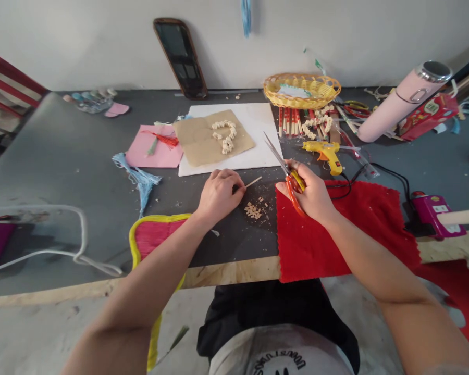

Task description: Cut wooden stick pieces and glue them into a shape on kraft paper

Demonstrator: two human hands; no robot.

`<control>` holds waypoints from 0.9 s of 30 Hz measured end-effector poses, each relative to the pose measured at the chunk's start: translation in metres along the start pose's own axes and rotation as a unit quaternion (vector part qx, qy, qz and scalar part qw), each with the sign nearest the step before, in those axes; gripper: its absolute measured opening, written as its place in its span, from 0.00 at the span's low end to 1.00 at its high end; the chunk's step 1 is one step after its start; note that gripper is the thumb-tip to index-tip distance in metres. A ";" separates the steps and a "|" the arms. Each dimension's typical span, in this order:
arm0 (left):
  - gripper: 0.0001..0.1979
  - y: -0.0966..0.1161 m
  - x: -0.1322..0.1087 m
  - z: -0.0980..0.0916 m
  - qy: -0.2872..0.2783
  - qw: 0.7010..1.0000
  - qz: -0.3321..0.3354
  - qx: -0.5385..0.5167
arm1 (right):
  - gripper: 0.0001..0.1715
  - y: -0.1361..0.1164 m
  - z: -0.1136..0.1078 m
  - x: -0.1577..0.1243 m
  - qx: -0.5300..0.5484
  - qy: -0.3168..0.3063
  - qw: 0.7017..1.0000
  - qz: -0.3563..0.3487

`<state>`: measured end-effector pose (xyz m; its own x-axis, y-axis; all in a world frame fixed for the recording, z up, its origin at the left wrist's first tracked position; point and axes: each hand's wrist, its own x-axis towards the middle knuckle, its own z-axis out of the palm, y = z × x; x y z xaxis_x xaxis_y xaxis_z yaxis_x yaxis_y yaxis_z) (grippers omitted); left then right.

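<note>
My left hand (222, 195) pinches a thin pale wooden stick (254, 182), whose free end points to the right. In my right hand (310, 190) is a pair of scissors (293, 188) with red-orange and yellow handles, the blades pointing up and to the left, away from the stick. Below the stick, a small heap of short cut wooden pieces (253, 210) lies on the dark tabletop (226, 245). Beyond my hands, a brown sheet (195, 138) rests on a white board (263, 117), and a curved row of pale little pieces (229, 143) sits on it.
Red cloth (316, 250) lies under my right wrist. A yellow glue gun (324, 153), wicker basket (300, 89), pink flask (406, 101) and purple power strip (437, 216) stand to the right. Leftward are a blue tassel (140, 182), pink paper (140, 148) and white cable (82, 234). A phone (182, 57) leans on the wall.
</note>
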<state>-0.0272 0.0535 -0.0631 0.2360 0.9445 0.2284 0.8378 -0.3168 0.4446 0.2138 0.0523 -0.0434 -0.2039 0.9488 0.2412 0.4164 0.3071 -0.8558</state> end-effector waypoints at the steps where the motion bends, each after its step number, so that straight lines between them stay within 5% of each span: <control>1: 0.05 0.001 0.001 -0.001 0.002 1.000 -0.006 -0.011 | 0.32 0.000 0.000 0.000 -0.003 0.000 1.000 -0.001; 8: 0.06 0.009 -0.001 -0.010 0.075 0.987 -0.102 -0.103 | 0.34 0.000 -0.001 -0.001 0.013 0.007 1.000 0.006; 27: 0.10 0.019 -0.007 -0.017 0.153 0.981 0.010 -0.121 | 0.32 0.002 0.001 -0.003 -0.116 -0.001 0.989 -0.090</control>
<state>-0.0209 0.0395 -0.0415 0.0609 0.8795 0.4720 0.6841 -0.3811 0.6219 0.2139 0.0501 -0.0460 -0.2958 0.8768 0.3792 0.5648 0.4806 -0.6708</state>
